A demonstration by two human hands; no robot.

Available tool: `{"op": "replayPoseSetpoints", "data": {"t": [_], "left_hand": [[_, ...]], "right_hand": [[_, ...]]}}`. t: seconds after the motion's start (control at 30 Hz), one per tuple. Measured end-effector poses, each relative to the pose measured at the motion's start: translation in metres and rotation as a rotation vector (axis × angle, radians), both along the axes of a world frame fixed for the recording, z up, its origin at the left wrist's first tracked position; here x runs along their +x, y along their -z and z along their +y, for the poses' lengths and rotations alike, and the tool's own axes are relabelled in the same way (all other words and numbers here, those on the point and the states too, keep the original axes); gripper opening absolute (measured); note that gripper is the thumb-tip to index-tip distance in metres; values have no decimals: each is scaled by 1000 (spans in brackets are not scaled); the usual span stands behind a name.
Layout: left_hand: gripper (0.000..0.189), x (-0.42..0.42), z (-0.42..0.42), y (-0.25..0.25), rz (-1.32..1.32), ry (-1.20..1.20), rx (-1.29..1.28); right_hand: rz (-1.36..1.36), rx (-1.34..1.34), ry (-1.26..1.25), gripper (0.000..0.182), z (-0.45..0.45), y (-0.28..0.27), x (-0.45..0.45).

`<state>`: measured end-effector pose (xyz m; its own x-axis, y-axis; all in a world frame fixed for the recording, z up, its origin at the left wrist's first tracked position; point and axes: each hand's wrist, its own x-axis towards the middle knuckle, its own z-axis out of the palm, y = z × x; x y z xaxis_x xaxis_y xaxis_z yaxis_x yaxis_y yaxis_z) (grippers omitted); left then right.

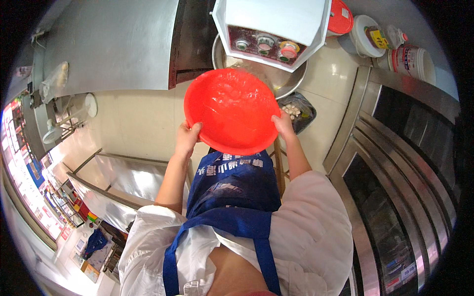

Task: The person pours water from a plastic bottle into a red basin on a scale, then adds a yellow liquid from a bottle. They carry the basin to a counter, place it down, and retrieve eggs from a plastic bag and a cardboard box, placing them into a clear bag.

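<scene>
A round red plastic basin [237, 127] is held out in front of my blue apron. Clear, rippling liquid shows inside it, mostly toward the far side. My left hand [188, 137] grips the near-left rim, thumb on top. On the right rim, my right hand [283, 124] holds on in the same way. Beyond the basin stands a wide stainless steel bowl [296, 82], beneath a white machine housing [274, 22] with a panel of knobs and buttons [264, 47]. The basin's far edge overlaps the bowl in view; whether liquid is running over it is blurred.
Right of the bowl, a dark container [305, 113] on the tiled floor holds pale chunks. Glass-fronted steel cabinet doors [370, 148] line the right side. Lidded buckets [364, 35] stand at the back right. A steel counter [111, 44] fills the upper left, a metal-framed unit [129, 177] the lower left.
</scene>
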<state>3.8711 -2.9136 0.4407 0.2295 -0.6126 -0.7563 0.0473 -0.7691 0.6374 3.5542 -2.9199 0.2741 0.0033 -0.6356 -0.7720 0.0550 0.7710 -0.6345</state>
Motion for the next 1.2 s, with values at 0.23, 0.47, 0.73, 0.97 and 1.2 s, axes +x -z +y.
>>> {"op": "replayPoseSetpoints", "data": {"t": [0.23, 0.47, 0.73, 0.97, 1.2], "left_hand": [[27, -9, -30, -20, -26, 51, -25], [26, -1, -1, -26, -86, 163, -14], [35, 68, 91, 21, 1, 198, 26], [29, 85, 99, 50, 12, 215, 159], [28, 70, 70, 62, -10, 302, 191]], "right_hand": [[-11, 85, -100, 33, -17, 5, -1], [242, -169, -111, 30, 24, 47, 6], [562, -521, -8, 37, 78, -6, 38], [559, -566, 85, 39, 68, -59, 52], [709, -625, 59, 35, 62, -72, 32]]}}
